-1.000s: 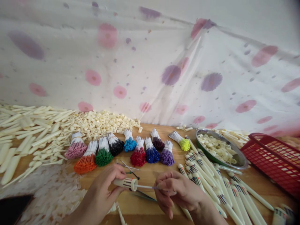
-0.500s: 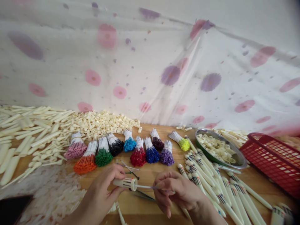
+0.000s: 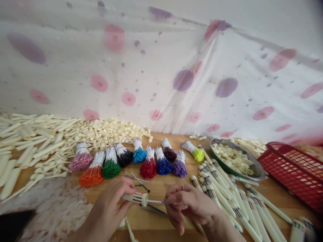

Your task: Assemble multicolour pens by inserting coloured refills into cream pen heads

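My left hand (image 3: 111, 205) is closed round a cream pen barrel (image 3: 137, 198) held level over the wooden table (image 3: 156, 222). My right hand (image 3: 188, 205) pinches a thin refill (image 3: 156, 201) whose end sits in the barrel's open mouth. A few loose refills (image 3: 138, 181) lie on the wood just behind the barrel. Bundles of refills with coloured tips stand in a row beyond: pink (image 3: 81, 159), orange (image 3: 93, 174), green (image 3: 111, 167), black, blue (image 3: 139, 154), red (image 3: 148, 168), dark blue, purple (image 3: 179, 167) and yellow (image 3: 194, 152).
Several assembled pens (image 3: 227, 193) lie in rows at the right. A metal bowl (image 3: 259, 173) holds cream rings, and a red basket (image 3: 295, 171) stands at the far right. Heaps of cream pen parts (image 3: 37, 141) fill the left. A flowered cloth (image 3: 161, 74) hangs behind.
Almost nothing differs. Both hands stay where they were, with the refill still at the barrel's mouth; the view has shifted very slightly.
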Demonstrator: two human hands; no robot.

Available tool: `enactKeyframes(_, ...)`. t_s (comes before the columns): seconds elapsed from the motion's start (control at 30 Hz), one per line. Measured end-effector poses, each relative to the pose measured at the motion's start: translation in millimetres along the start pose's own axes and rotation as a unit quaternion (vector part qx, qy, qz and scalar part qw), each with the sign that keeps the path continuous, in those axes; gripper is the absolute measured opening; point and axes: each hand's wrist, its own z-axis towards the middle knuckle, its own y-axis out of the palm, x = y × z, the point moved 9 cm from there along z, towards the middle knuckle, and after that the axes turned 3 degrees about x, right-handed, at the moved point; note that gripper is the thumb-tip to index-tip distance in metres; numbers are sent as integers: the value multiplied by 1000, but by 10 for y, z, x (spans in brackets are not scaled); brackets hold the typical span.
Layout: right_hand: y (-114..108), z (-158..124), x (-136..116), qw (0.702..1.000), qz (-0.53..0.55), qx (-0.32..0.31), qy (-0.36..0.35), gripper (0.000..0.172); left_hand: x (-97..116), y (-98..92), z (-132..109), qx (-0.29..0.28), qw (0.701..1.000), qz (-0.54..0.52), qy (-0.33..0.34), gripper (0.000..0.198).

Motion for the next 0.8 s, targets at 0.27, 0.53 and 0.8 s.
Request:
enactKeyframes(0.27,125,181,175,1000,-10,-13,13,34,57,57,-29,-2,1000,21,17,18)
enactKeyframes(0.53,186,-45,-219,837,-436,225,-243,42,84,-14,33,21,999,45,10,18)
enactKeyframes(0.8,48,-98,-253,889,-337,252,-180,41,62,-41,46,22,999,47,-13,18)
